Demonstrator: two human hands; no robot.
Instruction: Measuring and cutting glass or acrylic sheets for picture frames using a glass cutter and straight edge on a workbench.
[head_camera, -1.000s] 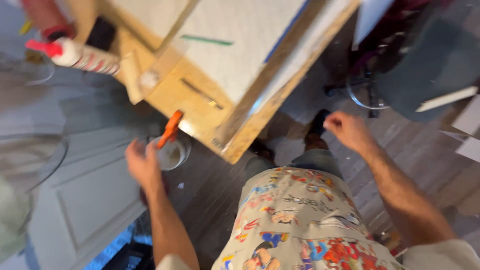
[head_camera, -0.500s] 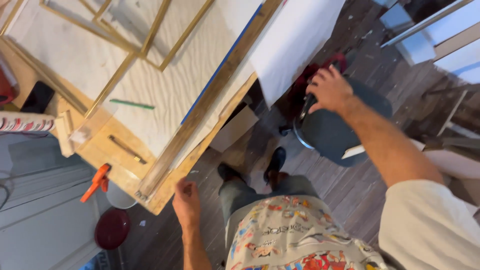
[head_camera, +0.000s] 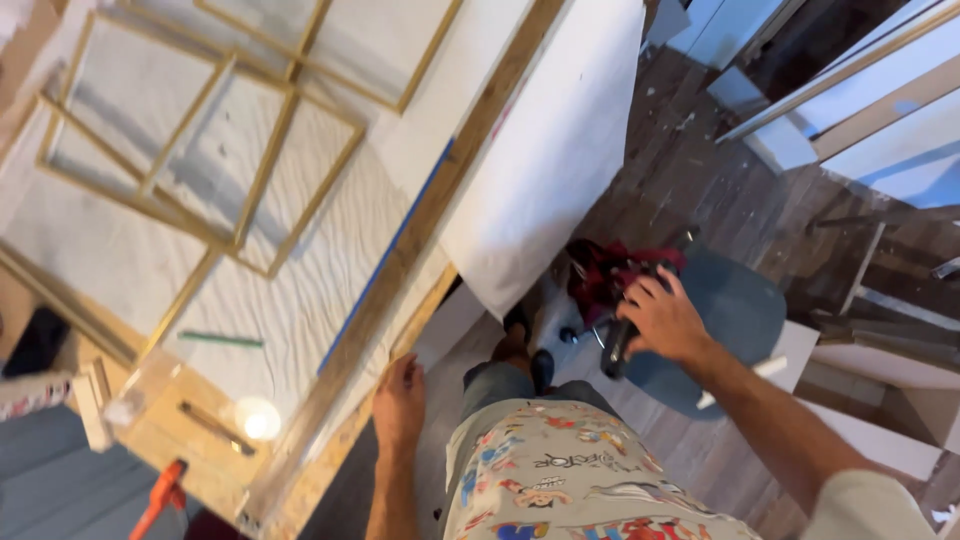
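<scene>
The right hand (head_camera: 668, 322) sits right of centre in the frame, its fingers curled down over a dark tool (head_camera: 618, 345) with a black cylindrical grip that rests on the round blue-grey stool seat (head_camera: 735, 310). The hand looks closed around the top of the tool, though the wrist hides part of the grip. A red cloth (head_camera: 612, 268) lies bunched just beyond the tool at the seat's far edge, likely parked there to stay within reach.

The left hand (head_camera: 398, 402) hangs low at centre, fingers loosely bent and holding nothing, close beside the wooden edge of the surface (head_camera: 330, 420), apparently as a steadying position while the body leans right.

On the surface, in the upper left of the frame, thin wooden frames (head_camera: 215, 150) lie flat on a white sheet (head_camera: 330, 270), with a green pencil (head_camera: 220, 340) near them. An orange clamp (head_camera: 155, 500) shows at the lower left corner.
</scene>
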